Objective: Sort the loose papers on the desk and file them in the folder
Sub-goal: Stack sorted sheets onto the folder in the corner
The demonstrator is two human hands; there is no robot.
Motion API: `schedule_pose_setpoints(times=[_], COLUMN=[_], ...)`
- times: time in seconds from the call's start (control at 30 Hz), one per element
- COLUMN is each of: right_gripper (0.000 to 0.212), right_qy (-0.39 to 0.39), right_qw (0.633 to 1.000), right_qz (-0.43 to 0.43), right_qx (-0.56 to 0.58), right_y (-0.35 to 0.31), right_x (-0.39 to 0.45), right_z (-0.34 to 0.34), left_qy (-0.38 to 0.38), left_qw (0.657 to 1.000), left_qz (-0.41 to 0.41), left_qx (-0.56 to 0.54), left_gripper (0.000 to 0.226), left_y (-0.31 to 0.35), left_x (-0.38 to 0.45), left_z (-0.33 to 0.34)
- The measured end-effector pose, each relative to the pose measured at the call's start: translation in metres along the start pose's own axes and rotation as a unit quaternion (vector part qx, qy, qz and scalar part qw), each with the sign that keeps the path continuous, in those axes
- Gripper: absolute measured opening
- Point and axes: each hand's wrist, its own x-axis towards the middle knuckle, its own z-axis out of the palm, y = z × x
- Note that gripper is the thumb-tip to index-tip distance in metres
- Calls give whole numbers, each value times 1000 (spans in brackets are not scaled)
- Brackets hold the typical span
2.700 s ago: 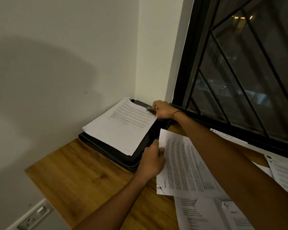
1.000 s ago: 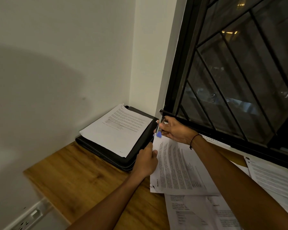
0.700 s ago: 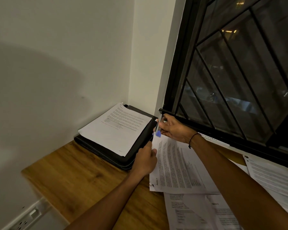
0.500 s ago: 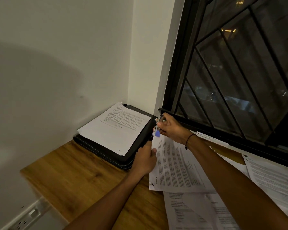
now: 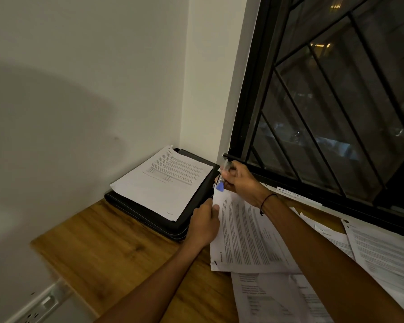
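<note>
Right hand [image 5: 239, 181], at 12 o'clock of the printed sheet [image 5: 250, 234], has its grip curled around a clear-barrelled pen [image 5: 222, 177] with a blue end, held at the sheet's far corner. Left hand [image 5: 204, 226] pinches the sheet's left edge between thumb and fingers, at about 9 o'clock of the page. A dark cord bracelet [image 5: 266, 202] circles the right wrist.

Black zip folder [image 5: 149, 215] lies closed on the wooden bench [image 5: 107, 248], at 10 o'clock of the hands, pushed into the corner where the two walls meet. A stack of printed pages [image 5: 163, 180] rests on top of it, skewed slightly against its outline.

Loose papers [image 5: 278, 297] spread over the bench from 5 o'clock to 3 o'clock of the held sheet, overlapping one another, with further sheets [image 5: 383, 250] near the window sill. All the pages carry dense printed text; a bold heading runs along the near edge of the held sheet, but it and every other line are too small and dim to read.

Barred window [image 5: 336, 101] with a black frame fills the view at 1 o'clock. A white socket strip [image 5: 42, 306] sits below the bench edge at 7 o'clock.
</note>
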Motion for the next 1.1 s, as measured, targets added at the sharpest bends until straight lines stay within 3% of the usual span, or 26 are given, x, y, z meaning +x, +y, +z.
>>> schedule_pose_setpoints(times=[0.13, 0.23, 0.3, 0.4, 0.47, 0.57, 0.7, 0.97, 1.1], right_gripper=[20, 28, 34, 31, 25, 21, 22, 43, 25], right_qy=[45, 41, 34, 21, -2, -80, -155, -137, -74], right_qw=[984, 973, 984, 998, 984, 960, 903, 898, 905], right_qz=[24, 36, 33, -16, -51, -75, -74, -36, -61], right_qx=[171, 225, 173, -55, -173, -258, -395, -416, -414], right_y=[-6, -14, -15, -13, -11, -12, -10, -1, -10], right_x=[6, 5, 2, -3, -7, -13, -16, 6, 3], right_z=[-7, -12, -16, -27, -37, -53, -64, -86, -69], left_qy=[13, 13, 12, 14, 15, 17, 20, -44, -75], left_qw=[1000, 1000, 1000, 1000, 1000, 1000, 1000, 999, 995], left_qz=[1, 0, -5, -10, -11, 1, 19, 9, 12], left_qx=[-10, -14, -14, -20, -16, -9, -3, 21, 69], left_gripper=[24, 24, 24, 24, 23, 20, 19, 30, 30], left_y=[1, 0, 0, 2, 4, 8, 12, 28, 25], left_x=[-1, -1, -1, -2, -3, -3, -2, 33, 76], left_z=[-1, -2, -2, -3, -4, -6, -14, -67, -110])
